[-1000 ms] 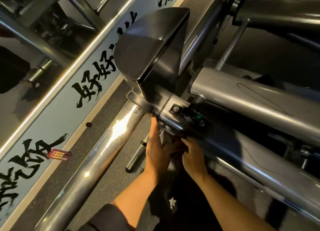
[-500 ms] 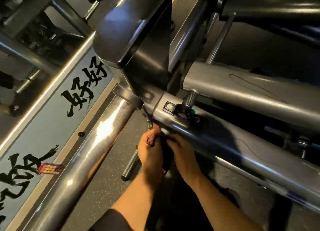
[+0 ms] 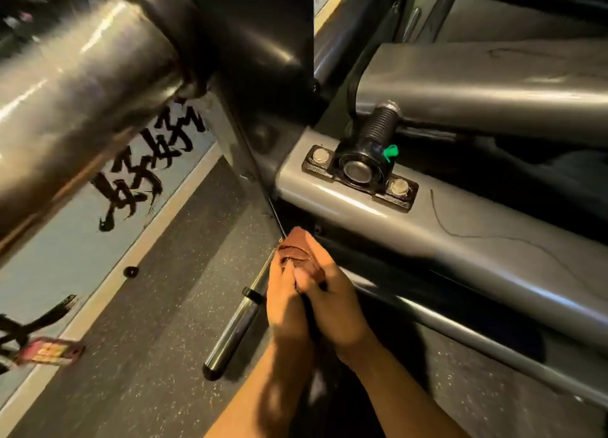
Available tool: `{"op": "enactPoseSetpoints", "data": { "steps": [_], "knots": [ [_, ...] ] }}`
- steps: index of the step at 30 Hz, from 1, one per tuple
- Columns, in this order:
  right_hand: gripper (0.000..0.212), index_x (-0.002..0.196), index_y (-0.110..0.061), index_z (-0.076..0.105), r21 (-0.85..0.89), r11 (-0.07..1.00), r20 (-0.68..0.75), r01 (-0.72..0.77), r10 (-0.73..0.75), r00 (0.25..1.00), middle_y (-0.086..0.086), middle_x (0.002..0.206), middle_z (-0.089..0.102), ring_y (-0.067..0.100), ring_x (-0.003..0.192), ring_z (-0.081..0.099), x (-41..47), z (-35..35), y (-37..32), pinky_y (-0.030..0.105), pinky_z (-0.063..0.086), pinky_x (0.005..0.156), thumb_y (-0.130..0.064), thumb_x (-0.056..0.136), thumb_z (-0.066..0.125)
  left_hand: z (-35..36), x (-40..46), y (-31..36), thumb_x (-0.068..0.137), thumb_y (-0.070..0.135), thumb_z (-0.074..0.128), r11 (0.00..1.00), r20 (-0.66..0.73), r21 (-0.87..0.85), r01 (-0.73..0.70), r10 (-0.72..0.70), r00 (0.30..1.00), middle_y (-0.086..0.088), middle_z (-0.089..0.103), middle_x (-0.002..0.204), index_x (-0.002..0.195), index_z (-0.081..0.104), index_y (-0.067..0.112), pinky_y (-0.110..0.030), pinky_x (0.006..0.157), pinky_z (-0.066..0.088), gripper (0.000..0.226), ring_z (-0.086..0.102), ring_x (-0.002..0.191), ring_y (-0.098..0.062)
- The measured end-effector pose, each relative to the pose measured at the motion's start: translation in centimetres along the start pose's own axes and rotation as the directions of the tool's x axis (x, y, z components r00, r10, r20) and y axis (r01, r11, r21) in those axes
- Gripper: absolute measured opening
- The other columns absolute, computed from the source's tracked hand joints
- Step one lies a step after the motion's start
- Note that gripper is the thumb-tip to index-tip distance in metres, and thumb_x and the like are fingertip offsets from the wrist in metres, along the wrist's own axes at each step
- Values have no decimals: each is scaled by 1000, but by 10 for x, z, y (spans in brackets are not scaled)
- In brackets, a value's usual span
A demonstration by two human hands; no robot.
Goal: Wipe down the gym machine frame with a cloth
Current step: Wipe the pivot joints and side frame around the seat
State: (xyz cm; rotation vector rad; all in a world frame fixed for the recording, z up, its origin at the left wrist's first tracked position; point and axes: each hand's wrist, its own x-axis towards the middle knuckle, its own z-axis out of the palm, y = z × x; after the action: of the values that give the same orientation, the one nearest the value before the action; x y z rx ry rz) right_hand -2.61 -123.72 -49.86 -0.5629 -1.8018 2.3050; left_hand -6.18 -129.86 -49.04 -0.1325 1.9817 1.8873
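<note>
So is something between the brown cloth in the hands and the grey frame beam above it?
Nothing visible. Both hands, left and right, grip the bunched brown cloth just below the grey metal frame beam.

Left of the grey frame beam (image 3: 460,240), bare floor (image 3: 158,306) lies open; a chrome peg (image 3: 233,332) juts there, and a thick tube (image 3: 82,85) crosses overhead.

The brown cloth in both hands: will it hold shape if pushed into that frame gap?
Probably not. The cloth looks bunched and wrinkled between the left hand and right hand, so it is likely floppy and light. It should conform to the frame, not push rigidly.
</note>
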Motion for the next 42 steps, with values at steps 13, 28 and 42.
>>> {"op": "enactPoseSetpoints", "data": {
  "steps": [13,28,42],
  "knots": [
    [44,114,-53,45,-106,922,-165,372,-385,908,-36,109,41,-19,106,47,101,35,57,0,36,90,-12,101,44,-12,99,-16,103,16,38,957,-103,-22,-290,287,953,5,70,87,111,65,8,-5,65,47,29,67,80,-2],
    [47,115,-43,54,-88,881,-98,466,-473,876,-13,124,54,-13,108,54,93,25,50,5,45,89,-1,99,44,-12,100,-30,104,23,34,881,5,-240,-408,421,907,6,73,97,118,62,18,-11,71,51,32,68,89,1],
    [25,112,-20,60,-132,919,-177,371,-390,904,-8,92,62,-1,81,61,145,14,92,16,48,79,-5,97,46,-1,133,-101,93,47,37,769,-176,88,-633,637,750,14,63,93,94,58,45,-32,81,50,22,61,91,-6]
  ]
}}
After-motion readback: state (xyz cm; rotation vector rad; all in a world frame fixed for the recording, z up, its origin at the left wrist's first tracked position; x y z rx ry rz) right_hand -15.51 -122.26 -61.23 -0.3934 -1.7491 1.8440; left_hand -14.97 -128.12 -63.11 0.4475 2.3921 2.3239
